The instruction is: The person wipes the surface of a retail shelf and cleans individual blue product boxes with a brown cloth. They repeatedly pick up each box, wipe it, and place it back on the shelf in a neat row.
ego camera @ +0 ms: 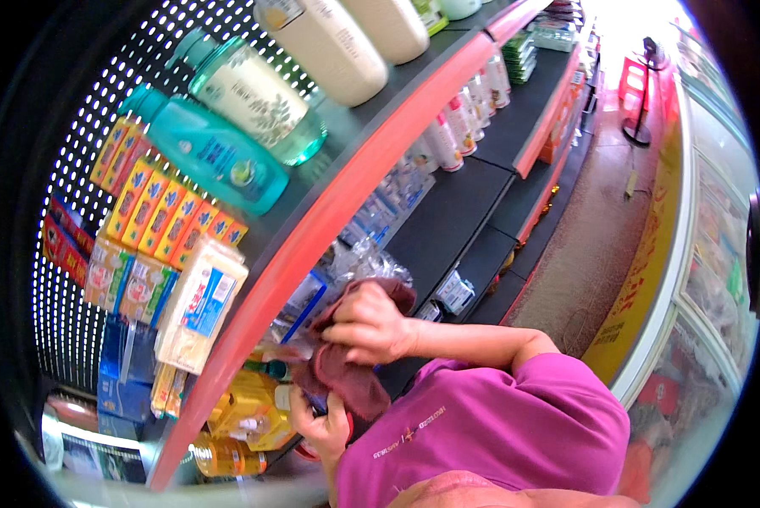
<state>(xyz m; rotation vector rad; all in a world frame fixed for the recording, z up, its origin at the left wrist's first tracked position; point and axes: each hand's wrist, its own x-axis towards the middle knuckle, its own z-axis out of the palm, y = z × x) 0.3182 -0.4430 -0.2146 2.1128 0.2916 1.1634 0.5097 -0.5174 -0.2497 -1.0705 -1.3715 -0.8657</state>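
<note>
My right hand grips a maroon cloth bunched under its fingers, at the edge of a dark lower shelf. Lower down, my left hand has its thumb and fingers curled around a small dark blue item; the cloth hides most of it, so its kind is unclear. Just beyond the right hand lies crumpled clear plastic packaging. A blue-edged clear pack is beside the cloth. Yellow packs and a bottle of amber liquid stand near the left hand.
The upper shelf's red front edge slants above my hands. On that shelf are a teal bottle, a clear green bottle, orange-yellow boxes and a wrapped white pack. A glass-topped freezer lines the aisle floor.
</note>
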